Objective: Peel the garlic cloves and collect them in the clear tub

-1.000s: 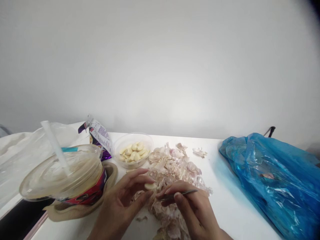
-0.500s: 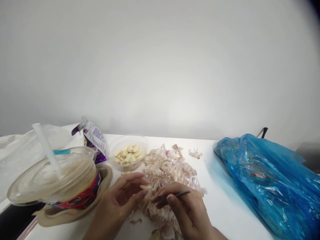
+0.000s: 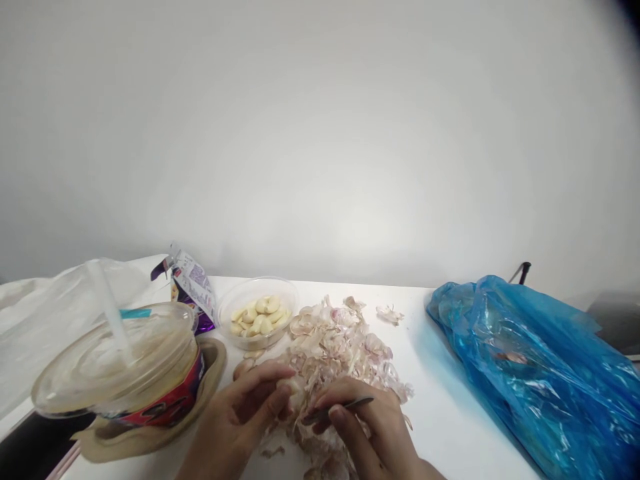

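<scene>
Between the thumb and fingers of my left hand (image 3: 250,407) is a pale garlic clove (image 3: 291,385), pinched and partly covered by the fingertips. My right hand (image 3: 367,417) is closed around a thin dark metal blade (image 3: 345,408), perhaps a small knife; its handle is hidden by my fingers. Both hands are low over a heap of garlic skins (image 3: 340,347), with the blade's tip close to the clove. Behind my left hand stands a clear plastic bowl (image 3: 259,341) with several peeled cloves (image 3: 263,315).
At left, a lidded drink cup (image 3: 165,403) with a white straw (image 3: 113,310) sits in a cardboard carrier (image 3: 215,373). A purple snack packet (image 3: 197,293) is behind it. A blue plastic bag (image 3: 530,367) fills the right side. A white wall (image 3: 320,133) rises behind the table.
The clove has turned in my left fingers, which have closed more around it. My right hand keeps the blade in much the same place. The view has shifted slightly.
</scene>
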`<state>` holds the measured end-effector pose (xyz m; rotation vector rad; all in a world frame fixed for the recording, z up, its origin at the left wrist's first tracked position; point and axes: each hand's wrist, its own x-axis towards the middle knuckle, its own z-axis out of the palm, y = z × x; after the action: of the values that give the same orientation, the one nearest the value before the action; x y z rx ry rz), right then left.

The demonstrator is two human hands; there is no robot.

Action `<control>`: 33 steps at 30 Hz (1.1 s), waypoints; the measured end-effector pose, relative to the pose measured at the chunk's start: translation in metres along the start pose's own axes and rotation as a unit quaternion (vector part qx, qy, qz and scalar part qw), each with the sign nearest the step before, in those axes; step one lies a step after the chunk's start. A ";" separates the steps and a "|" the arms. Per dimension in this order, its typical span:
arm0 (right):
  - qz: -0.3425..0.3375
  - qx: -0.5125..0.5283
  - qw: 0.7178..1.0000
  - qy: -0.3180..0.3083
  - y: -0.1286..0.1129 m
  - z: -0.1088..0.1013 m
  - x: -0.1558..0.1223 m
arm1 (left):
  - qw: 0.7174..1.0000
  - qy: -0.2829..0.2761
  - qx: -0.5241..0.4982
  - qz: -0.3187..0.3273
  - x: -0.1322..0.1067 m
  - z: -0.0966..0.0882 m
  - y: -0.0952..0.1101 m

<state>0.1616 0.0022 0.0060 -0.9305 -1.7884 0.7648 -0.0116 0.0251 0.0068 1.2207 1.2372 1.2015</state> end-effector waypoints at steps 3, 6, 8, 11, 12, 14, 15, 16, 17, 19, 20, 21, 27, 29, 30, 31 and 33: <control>-0.015 -0.015 1.000 0.009 -0.001 0.002 -0.001 | 1.000 -0.008 -0.025 0.010 -0.002 0.002 0.001; -0.015 -0.031 0.999 0.015 0.000 0.002 -0.001 | 0.999 -0.005 -0.037 0.025 -0.003 0.004 0.002; -0.018 -0.035 0.999 0.011 0.001 0.002 -0.001 | 0.999 -0.005 -0.043 0.025 -0.003 0.005 0.002; -0.030 -0.035 0.999 0.004 0.002 0.001 0.000 | 0.998 -0.014 -0.054 0.017 -0.003 0.005 0.002; -0.030 -0.033 0.999 0.007 0.001 0.001 0.000 | 0.998 -0.016 -0.057 0.017 -0.003 0.005 0.002; -0.021 -0.028 0.999 0.021 0.000 0.000 0.000 | 0.998 -0.014 -0.067 0.012 -0.003 0.004 0.002; -0.013 -0.027 0.999 0.029 -0.001 -0.001 0.000 | 0.997 -0.011 -0.072 0.008 -0.003 0.004 0.002; -0.007 -0.025 0.999 0.035 -0.002 -0.001 0.000 | 0.997 -0.008 -0.076 0.004 -0.002 0.004 0.003; -0.006 -0.020 0.999 0.036 -0.003 -0.002 0.000 | 0.997 -0.006 -0.082 0.000 -0.002 0.003 0.003; -0.013 -0.011 0.999 0.037 -0.004 -0.003 0.001 | 0.996 -0.007 -0.094 -0.001 -0.001 0.003 0.003; -0.018 -0.006 0.999 0.038 -0.004 -0.003 0.002 | 0.995 -0.008 -0.101 -0.002 -0.001 0.003 0.003; -0.021 -0.002 0.999 0.039 -0.004 -0.003 0.002 | 0.994 -0.009 -0.107 -0.005 -0.001 0.003 0.003; -0.039 0.007 0.996 0.082 0.006 -0.001 0.001 | 0.989 -0.005 -0.119 -0.085 -0.001 0.002 0.002; -0.043 -0.002 0.995 0.087 0.006 -0.001 0.002 | 0.983 -0.015 -0.143 -0.114 0.000 0.000 0.002; -0.048 -0.004 0.995 0.086 0.005 -0.002 0.002 | 0.978 -0.026 -0.160 -0.130 0.001 -0.001 0.002; -0.058 -0.006 0.995 0.083 0.003 -0.002 0.003 | 0.972 -0.036 -0.178 -0.147 0.001 -0.002 0.002; -0.082 -0.010 0.994 0.073 -0.001 -0.004 0.006 | 0.959 -0.053 -0.210 -0.181 0.002 -0.004 0.002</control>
<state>0.1639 0.0070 0.0104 -0.8187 -1.7223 0.5609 -0.0159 0.0267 0.0093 0.6997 1.0054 1.0411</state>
